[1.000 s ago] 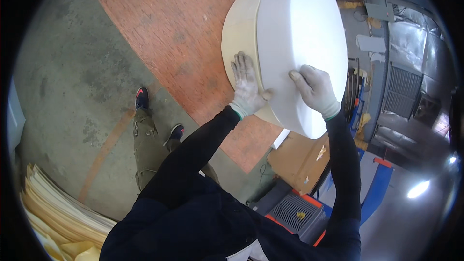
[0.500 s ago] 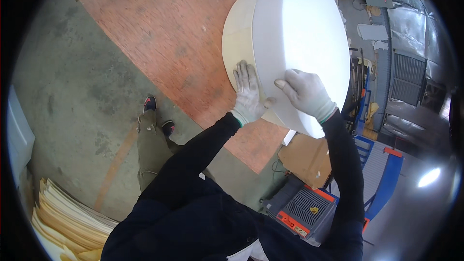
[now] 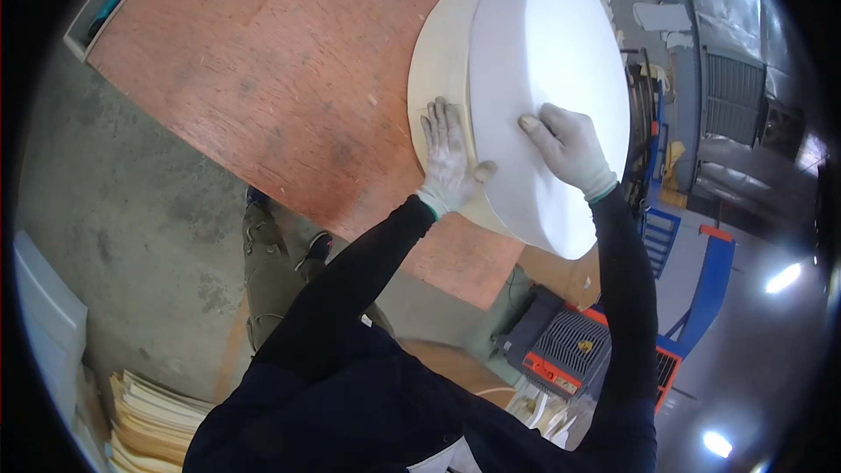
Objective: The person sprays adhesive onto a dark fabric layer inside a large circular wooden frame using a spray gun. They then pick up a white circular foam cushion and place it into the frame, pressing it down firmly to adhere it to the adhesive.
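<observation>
A big round white piece, like a foam cushion (image 3: 504, 61), stands on a red-brown plywood tabletop (image 3: 289, 79). Its smooth side and bright top face show. Around its lower part runs a cream band (image 3: 441, 57), with a seam between the two. My left hand (image 3: 448, 158), in a pale work glove, lies against the cream band with its fingers stretched out and the thumb across the seam. On the white piece's upper rim is my gloved right hand (image 3: 574, 149), closed, its thumb on the side and its other fingers folded over the edge.
Below the table's right end sits a grey and orange machine (image 3: 565, 355). Stacked cream sheets (image 3: 153, 425) lie at the lower left, near a white panel (image 3: 48, 324). A blue metal frame (image 3: 705, 289) stands at right. A tray (image 3: 83, 35) edges the table's far left.
The view has shifted, so the tabletop's left end shows more. The white piece leans slightly differently in view, and my right hand sits a little further right and higher. Both hands stay on it.
</observation>
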The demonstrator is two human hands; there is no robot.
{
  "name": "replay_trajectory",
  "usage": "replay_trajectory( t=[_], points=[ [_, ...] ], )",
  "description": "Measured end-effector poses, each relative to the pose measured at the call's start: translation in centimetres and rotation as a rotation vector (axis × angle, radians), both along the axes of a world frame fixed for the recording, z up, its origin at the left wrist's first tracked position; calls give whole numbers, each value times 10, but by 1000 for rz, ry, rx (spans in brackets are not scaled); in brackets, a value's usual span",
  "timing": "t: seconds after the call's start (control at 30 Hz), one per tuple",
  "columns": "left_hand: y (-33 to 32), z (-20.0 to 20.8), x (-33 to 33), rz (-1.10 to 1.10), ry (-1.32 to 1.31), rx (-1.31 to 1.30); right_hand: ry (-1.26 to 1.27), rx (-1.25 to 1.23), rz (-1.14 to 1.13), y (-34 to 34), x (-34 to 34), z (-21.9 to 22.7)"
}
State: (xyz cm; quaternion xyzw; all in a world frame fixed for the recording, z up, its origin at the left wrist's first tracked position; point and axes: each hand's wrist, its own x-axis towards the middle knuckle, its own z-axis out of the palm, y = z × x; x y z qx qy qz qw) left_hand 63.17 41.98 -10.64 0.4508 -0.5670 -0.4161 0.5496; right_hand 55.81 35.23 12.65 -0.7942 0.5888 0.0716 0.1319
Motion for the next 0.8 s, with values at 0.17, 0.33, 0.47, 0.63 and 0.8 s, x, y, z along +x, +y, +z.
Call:
replay_trajectory(
  t=[0.17,0.33,0.47,0.63,0.8],
  points=[
    [0,2,2,-50,-48,-2,27,46,30,0,11,1],
    [-1,4,6,-92,-61,19,54,32,98,-5,25,-13],
    [-5,-7,33,-246,37,-17,123,66,138,-15,21,-4],
    [-44,-2,55,-61,158,23,-128,-237,-443,-51,10,14],
    [-96,6,32,-102,99,79,-60,-419,-227,-79,-3,-48]
  ],
)
